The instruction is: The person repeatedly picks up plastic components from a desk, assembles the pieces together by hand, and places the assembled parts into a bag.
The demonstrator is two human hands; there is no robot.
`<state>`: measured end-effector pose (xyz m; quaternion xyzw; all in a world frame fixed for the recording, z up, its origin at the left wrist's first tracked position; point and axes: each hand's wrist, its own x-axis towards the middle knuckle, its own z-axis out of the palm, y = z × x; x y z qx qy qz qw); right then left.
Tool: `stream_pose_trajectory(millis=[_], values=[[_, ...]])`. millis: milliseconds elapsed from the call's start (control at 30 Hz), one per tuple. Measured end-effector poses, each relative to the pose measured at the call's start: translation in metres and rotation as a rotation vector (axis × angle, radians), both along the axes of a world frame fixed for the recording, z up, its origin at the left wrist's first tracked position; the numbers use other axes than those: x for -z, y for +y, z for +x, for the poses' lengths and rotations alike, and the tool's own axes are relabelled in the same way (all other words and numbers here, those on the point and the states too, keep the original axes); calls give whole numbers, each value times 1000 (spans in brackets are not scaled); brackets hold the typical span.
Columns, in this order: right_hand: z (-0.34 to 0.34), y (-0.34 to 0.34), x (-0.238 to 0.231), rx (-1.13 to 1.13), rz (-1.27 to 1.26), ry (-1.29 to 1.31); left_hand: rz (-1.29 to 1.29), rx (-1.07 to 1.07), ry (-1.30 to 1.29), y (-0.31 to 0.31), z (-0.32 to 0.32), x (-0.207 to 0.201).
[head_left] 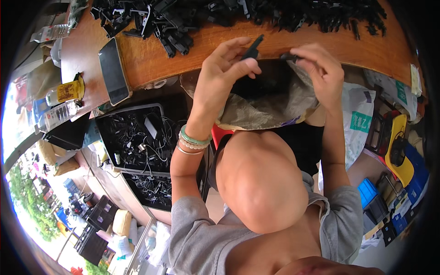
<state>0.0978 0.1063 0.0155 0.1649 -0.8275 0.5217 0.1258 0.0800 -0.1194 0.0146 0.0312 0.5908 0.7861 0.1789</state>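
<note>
Left hand (223, 65) pinching black plastic part (253, 47); right hand (323, 69) seemingly gripping small dark piece (288, 57), contact unclear. Both hovering near open grey-brown sack (261, 113). Beyond, black-parts heap (176, 25) lying on wooden table (149, 62). Step apparently being piece-by-piece sorting; next move likely calling for controlled release.

The slim piece (252, 48) in the left hand (223, 66) looks like matt black plastic; the small dark piece (288, 57) at the right hand's (323, 69) fingertips is too blurred to show its finish; the far heap of parts (261, 13) looks like black plastic, mostly matt with some glossy glints; the tabletop (149, 62) is smooth, brown wood with a soft sheen; the smartphone (113, 71) at the left has a glossy, glass-like screen; the sack (256, 114) looks like creased woven plastic; the T-shirt (197, 229) is matt grey cloth.
</note>
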Motion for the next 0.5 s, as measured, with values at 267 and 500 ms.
stream_pose_trajectory(millis=[267,500], values=[[14,-21,-11,-61,-79,-44,-58,218,9,9,11,-10],[15,-24,-10,-62,5,31,-15,253,-35,5,9,-9]])
